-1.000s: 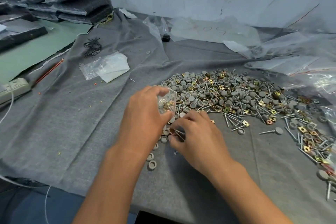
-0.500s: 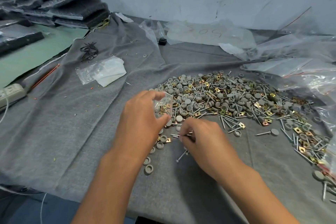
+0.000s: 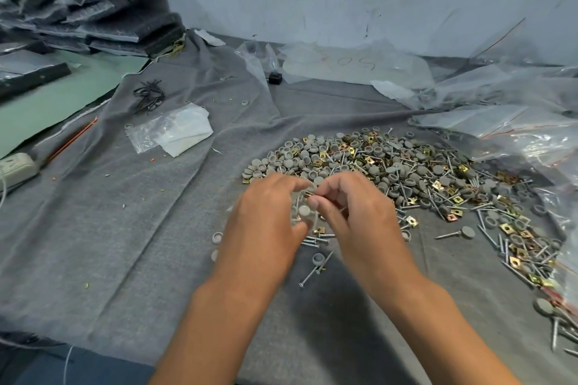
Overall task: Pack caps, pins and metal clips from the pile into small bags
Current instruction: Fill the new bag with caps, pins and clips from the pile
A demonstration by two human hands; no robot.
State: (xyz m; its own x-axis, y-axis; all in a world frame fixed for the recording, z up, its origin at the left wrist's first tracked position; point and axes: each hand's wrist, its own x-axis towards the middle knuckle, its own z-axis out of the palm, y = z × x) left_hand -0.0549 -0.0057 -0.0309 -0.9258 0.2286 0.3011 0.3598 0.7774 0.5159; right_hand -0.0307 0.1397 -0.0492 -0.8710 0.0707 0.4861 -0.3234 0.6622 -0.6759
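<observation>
Filling of one small bag (image 3: 301,212) is the step now: my left hand (image 3: 266,222) holds it with curled fingers, a grey cap visible inside. My right hand (image 3: 353,212) pinches thin pins at its mouth. The pile (image 3: 391,166) lies just behind. Next, I think, the pins must slide inside, so the mouth should be kept wide.

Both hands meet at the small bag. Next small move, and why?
Probably slide the pins pinched by the right hand into the small bag gripped by the left hand. The fingertips already meet at the bag's mouth, a grey cap shows inside, and more loose pins lie just below.
</observation>
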